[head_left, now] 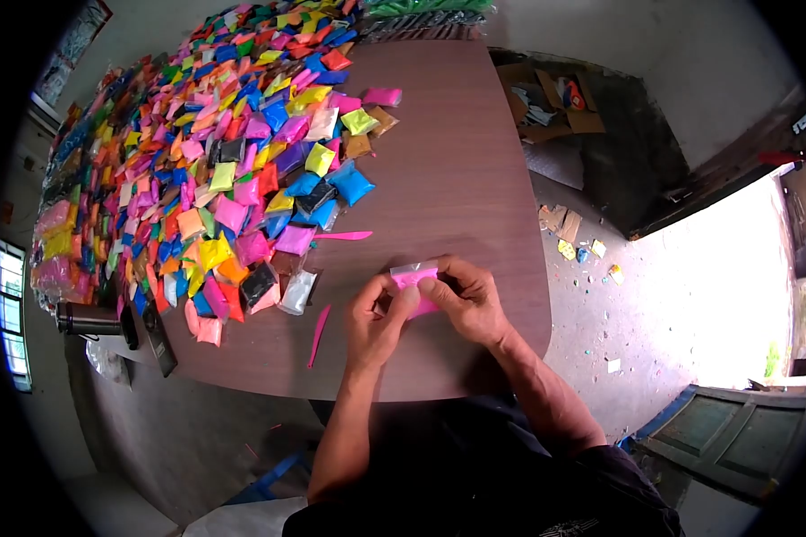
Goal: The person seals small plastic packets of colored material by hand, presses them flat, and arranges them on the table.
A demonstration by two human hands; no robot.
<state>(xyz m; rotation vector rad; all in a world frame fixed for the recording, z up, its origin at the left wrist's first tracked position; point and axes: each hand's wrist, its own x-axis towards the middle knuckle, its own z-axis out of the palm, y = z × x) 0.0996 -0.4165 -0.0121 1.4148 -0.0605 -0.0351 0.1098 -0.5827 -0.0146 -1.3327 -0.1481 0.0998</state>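
Note:
Between my two hands, above the front part of the brown table (439,170), is a small pink packet (428,305) with a clear strip along its top. My left hand (381,315) grips its left side with the thumb on the front. On the right side, my right hand (464,300) pinches it, thumb also on the front. Both hands' far fingers are partly hidden behind the packet. A pink plastic knife (319,336) lies left of my left hand, and another pink knife (344,235) lies farther back beside the packets.
A large heap of colourful packets (231,213) covers the table's left side. A dark metal cup (90,319) stands at the left edge. Green plastic bags (425,7) lie at the far edge. An open cardboard box (560,103) is on the floor at the right.

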